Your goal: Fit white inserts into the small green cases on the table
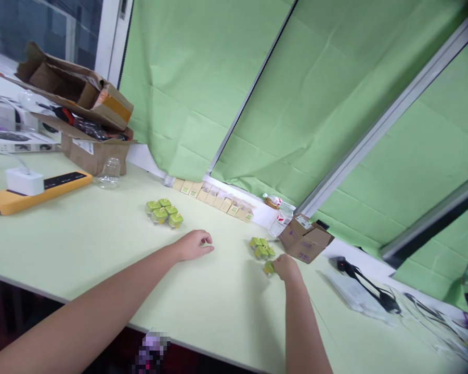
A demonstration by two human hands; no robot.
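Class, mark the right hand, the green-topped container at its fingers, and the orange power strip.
Right hand (287,267): head view, back of hand.
Green-topped container (269,267): head view, green top.
Orange power strip (51,191): head view, orange side.

Head view, tilted, facing down across table (218,311)

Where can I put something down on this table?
There's bare table between the left hand and right hand, toward the front edge, and another patch between the orange power strip and the left group of green-topped containers. It's crowded around the cardboard box and plastic bottles.
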